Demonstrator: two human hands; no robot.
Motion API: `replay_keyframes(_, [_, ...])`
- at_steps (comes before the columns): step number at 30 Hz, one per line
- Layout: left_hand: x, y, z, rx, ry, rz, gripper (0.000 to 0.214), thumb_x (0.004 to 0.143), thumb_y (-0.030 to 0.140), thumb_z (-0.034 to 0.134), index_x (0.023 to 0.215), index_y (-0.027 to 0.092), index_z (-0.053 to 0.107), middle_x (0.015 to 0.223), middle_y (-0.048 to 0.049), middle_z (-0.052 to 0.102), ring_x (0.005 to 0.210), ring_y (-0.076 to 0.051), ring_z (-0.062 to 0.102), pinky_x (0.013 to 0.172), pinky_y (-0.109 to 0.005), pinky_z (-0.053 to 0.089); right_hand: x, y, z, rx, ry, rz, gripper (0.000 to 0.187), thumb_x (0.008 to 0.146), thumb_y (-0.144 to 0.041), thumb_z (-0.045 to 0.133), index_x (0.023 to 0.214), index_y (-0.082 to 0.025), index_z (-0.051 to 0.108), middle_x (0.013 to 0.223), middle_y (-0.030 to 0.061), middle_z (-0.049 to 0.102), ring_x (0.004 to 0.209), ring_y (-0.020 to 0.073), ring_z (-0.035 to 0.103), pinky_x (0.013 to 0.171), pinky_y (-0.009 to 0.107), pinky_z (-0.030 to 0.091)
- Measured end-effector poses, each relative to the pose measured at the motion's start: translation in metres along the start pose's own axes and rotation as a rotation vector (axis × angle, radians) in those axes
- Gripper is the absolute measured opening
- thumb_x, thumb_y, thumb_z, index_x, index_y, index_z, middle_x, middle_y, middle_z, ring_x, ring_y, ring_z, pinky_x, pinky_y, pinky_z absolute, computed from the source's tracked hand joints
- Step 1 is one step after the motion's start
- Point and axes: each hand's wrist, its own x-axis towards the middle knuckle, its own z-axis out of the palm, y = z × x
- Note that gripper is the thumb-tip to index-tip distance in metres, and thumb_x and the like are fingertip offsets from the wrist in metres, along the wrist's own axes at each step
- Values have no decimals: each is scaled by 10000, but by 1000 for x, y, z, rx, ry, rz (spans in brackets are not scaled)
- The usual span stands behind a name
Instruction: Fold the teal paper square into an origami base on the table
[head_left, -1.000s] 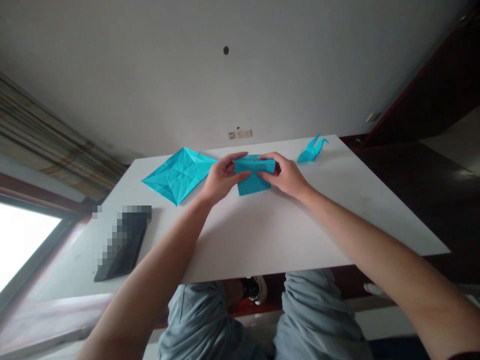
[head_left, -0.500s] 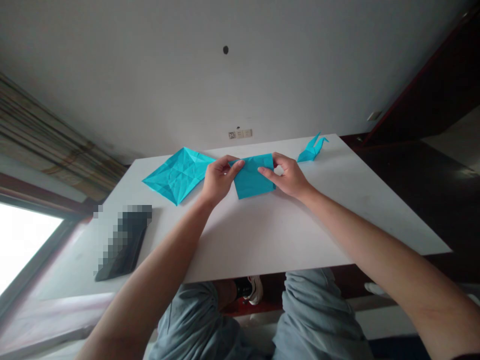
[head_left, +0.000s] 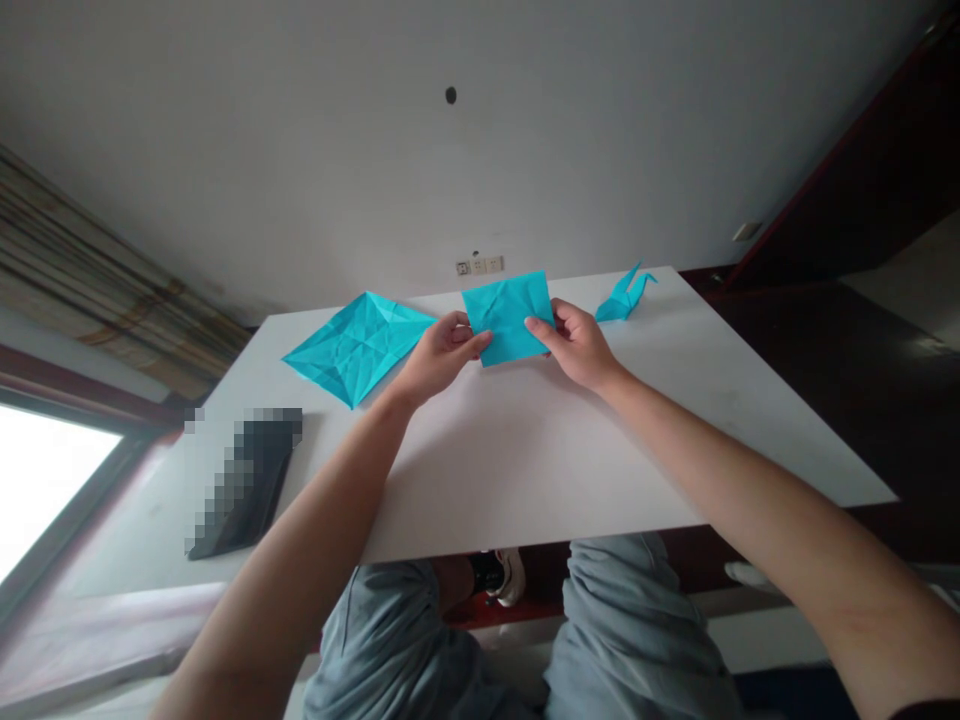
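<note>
A folded turquoise paper [head_left: 508,314] is held upright above the white table [head_left: 525,460]. My left hand [head_left: 439,355] pinches its lower left edge and my right hand [head_left: 577,343] pinches its lower right edge, thumbs on the near face. To the left, a creased turquoise paper sheet [head_left: 356,343] lies flat on the table. A finished turquoise paper crane [head_left: 624,296] stands at the far right of the table.
A dark flat object [head_left: 244,485], partly blurred, lies at the table's left side. A grey wall with sockets [head_left: 480,266] stands behind the table. A window is at the left, dark furniture at the right. My knees show below the table's near edge.
Both hands have raised the folded paper off the table and tipped it upright, with the paper opening out wider. The flat sheet and the crane have not moved.
</note>
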Motion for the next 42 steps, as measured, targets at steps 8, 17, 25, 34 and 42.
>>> replay_keyframes(8, [3, -12, -6, 133, 74, 32, 576, 965, 752, 864, 902, 244, 599, 687, 37, 603, 612, -138, 612, 567, -262, 496, 7, 19, -5, 26, 3, -80, 706, 918, -826, 866, 1366, -344, 609, 819, -56, 630, 714, 195, 623, 695, 368, 544])
replay_keyframes(17, [6, -23, -10, -2, 113, 44, 624, 1038, 532, 754, 1602, 298, 627, 1168, -46, 792, 886, -163, 775, 877, -336, 689, 13, 29, -15, -34, 7, -107, 621, 955, -829, 815, 1249, -283, 767, 892, -22, 634, 722, 159, 528, 715, 346, 486])
replay_keyframes(25, [5, -21, -8, 48, 81, 81, 460, 972, 471, 832, 1357, 224, 782, 1238, -97, 827, 988, -195, 794, 919, -355, 693, 13, 33, -14, 90, -30, 7, 596, 897, -777, 886, 1218, -285, 785, 847, -26, 643, 749, 178, 535, 677, 325, 428])
replay_keyframes(34, [9, -28, -13, 85, 213, 70, 575, 886, 759, 927, 984, 212, 779, 834, -31, 750, 753, -164, 658, 679, -287, 546, 15, 34, -7, 147, -68, 31, 751, 832, -981, 822, 1145, -299, 779, 1100, 48, 771, 977, 243, 678, 823, 384, 574])
replay_keyframes(42, [7, -27, -11, 139, 211, 30, 603, 885, 814, 899, 968, 238, 741, 770, -7, 697, 687, -160, 589, 618, -291, 446, 12, 25, -14, 19, -56, 15, 811, 802, -979, 843, 1196, -274, 773, 1279, 103, 803, 1232, 305, 732, 1104, 465, 591])
